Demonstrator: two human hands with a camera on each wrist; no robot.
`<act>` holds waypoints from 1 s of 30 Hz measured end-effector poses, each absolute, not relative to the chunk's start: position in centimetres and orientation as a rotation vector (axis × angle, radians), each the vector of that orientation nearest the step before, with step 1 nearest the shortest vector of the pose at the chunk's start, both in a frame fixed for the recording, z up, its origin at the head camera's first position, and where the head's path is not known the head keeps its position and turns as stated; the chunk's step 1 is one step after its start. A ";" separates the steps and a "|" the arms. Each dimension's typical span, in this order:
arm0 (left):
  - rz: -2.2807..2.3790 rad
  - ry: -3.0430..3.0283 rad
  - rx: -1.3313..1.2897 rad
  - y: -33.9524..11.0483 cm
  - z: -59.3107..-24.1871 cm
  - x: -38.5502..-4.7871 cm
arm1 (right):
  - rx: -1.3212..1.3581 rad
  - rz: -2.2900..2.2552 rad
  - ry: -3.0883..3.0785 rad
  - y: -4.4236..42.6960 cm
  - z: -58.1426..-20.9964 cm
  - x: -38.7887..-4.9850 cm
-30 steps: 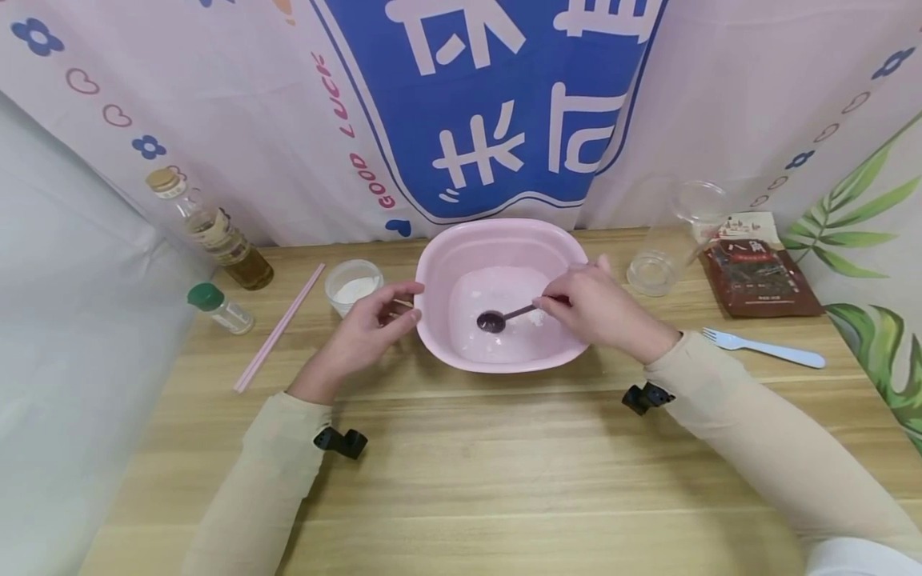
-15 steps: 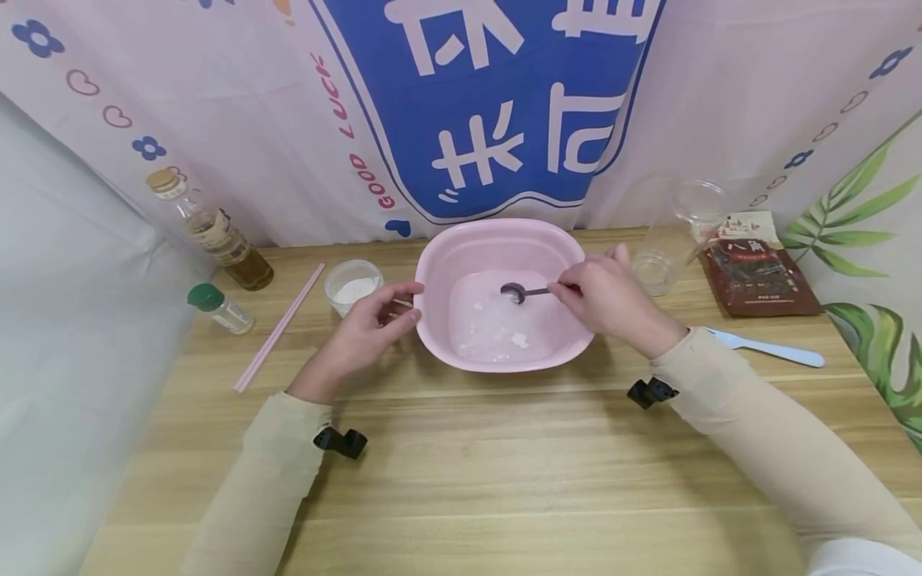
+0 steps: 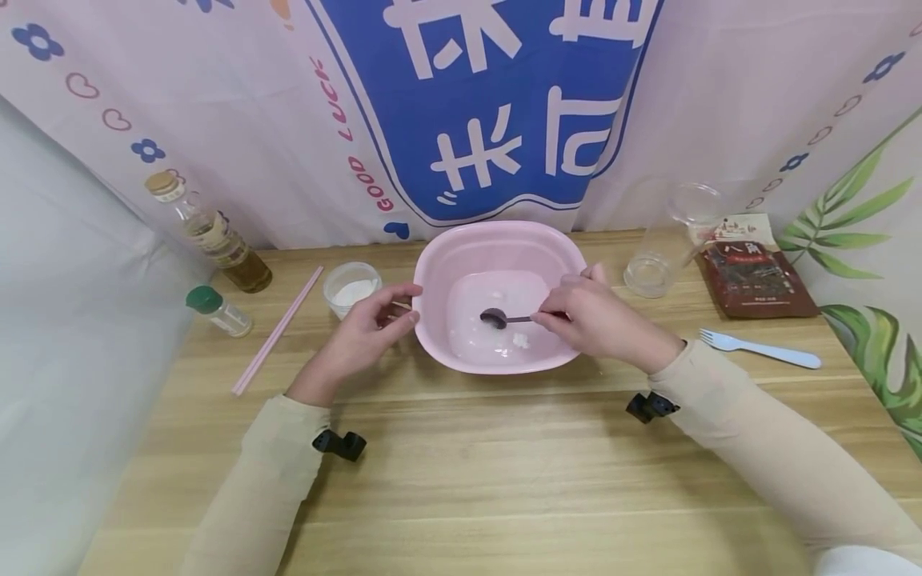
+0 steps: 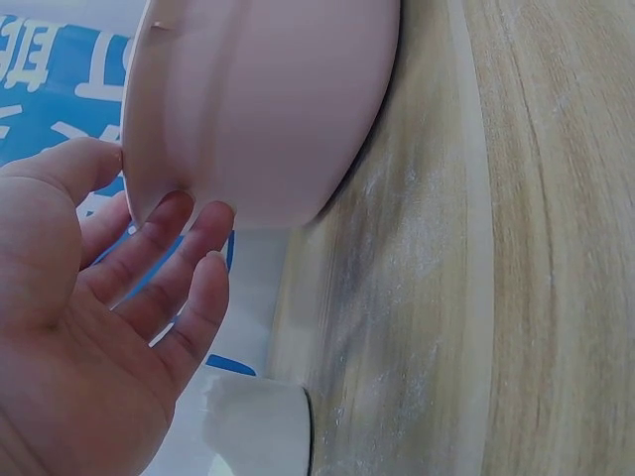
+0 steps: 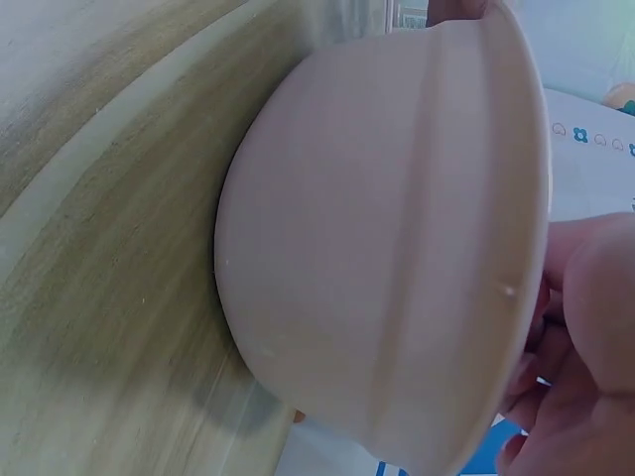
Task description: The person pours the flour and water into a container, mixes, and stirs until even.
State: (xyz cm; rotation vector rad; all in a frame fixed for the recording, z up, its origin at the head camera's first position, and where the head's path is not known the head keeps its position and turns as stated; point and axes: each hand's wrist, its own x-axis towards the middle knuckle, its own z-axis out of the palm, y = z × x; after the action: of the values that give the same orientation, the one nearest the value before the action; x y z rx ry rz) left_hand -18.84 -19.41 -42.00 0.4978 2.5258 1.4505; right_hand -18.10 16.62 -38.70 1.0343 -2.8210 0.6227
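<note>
A pink plastic basin (image 3: 497, 362) stands on the table, holding a pale, shiny layer with a small white clump (image 3: 521, 341). My left hand (image 3: 366, 332) holds the basin's left rim. In the left wrist view, its thumb is at the lip and its curved fingers touch the outer wall. Over the basin's right side, my right hand (image 3: 601, 316) pinches the handle of a dark spoon (image 3: 494, 318). The spoon's bowl is low inside the basin, pointing left. In the right wrist view, the basin wall (image 5: 347, 228) hides the spoon.
Left of the basin are a tub of white powder (image 3: 353, 290), pink chopsticks (image 3: 278, 330), a green-capped shaker (image 3: 219, 310) and an oil bottle (image 3: 230, 250). To the right are a clear plastic cup (image 3: 650, 272), a brown spice packet (image 3: 756, 276) and a blue fork (image 3: 763, 349).
My right hand has moved the spoon up and right inside the basin, then back down and left. The left hand has stayed at the rim.
</note>
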 end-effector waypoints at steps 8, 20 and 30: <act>1.449 2.520 0.498 -19.5 -42.0 -18.8 | 1.169 0.601 -2.763 16.9 -38.7 -17.9; 1.426 2.522 0.488 -19.4 -41.9 -19.0 | 1.183 0.701 -2.819 16.7 -38.5 -17.8; 1.451 2.518 0.505 -19.5 -42.0 -19.0 | 0.900 0.702 -2.812 16.2 -38.7 -18.2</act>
State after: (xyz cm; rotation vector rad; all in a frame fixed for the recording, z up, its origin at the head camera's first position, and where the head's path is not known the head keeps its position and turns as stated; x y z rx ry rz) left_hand -18.99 -19.53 -42.00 0.5051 2.5185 1.4506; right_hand -18.18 16.21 -38.67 0.9003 -2.8119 0.7023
